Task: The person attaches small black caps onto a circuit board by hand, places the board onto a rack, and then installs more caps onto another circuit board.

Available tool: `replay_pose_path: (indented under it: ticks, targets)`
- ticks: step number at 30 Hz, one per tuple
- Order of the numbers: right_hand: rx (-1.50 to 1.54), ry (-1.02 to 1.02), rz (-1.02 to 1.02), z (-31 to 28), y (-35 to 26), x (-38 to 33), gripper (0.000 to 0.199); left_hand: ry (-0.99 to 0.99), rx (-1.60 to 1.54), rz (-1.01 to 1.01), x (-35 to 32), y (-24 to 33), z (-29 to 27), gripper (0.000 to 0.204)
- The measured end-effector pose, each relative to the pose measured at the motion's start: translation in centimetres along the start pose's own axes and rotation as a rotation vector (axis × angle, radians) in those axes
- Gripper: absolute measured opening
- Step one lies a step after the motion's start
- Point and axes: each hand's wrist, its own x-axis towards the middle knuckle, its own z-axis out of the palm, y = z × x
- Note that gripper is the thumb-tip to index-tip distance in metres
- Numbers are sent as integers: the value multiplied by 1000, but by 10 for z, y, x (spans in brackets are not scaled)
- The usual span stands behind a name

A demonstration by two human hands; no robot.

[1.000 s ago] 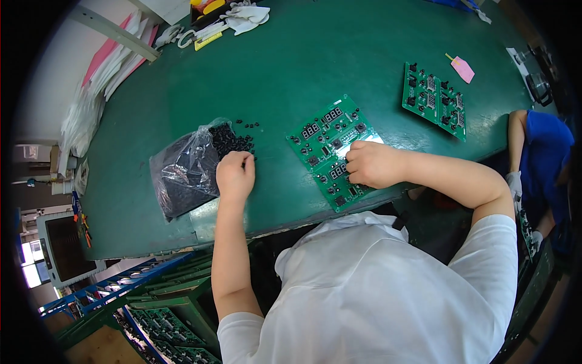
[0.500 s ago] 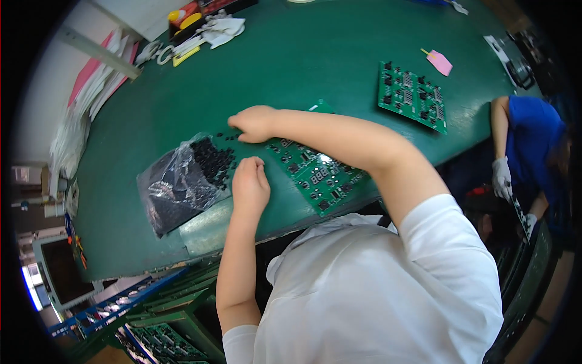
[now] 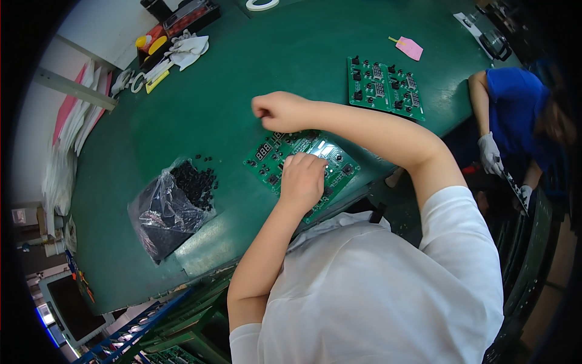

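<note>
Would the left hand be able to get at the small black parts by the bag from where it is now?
Probably yes: the left hand rests on the circuit board, with bare table between it and the black parts.

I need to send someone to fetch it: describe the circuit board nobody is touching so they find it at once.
Start at the big green table and look to its far right side, near the small pink tag. The untouched circuit board lies there alone. The other circuit board sits near the front edge under the person's left hand.

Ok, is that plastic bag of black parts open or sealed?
Open. The plastic bag lies flat on the green table, and small black parts spill loose from its mouth onto the tabletop.
</note>
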Motion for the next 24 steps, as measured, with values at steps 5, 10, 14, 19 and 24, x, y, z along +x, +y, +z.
replay_pose_path:
  ticks: [5,10,14,19,24]
  targets:
    - [77,177,200,-39,-1,-91,11,-43,10,16,8,-3,6,11]
    - [157,270,323,-44,5,-151,8,-71,10,61,13,-1,4,13]
    - [93,253,309,-37,-4,-169,8,-141,-18,102,18,-7,-4,12]
    - [-249,147,25,-26,-26,-177,12,-321,-23,186,37,-17,-22,12]
    - [-460,44,-48,-15,-39,-180,12,-407,0,243,40,-19,-18,14]
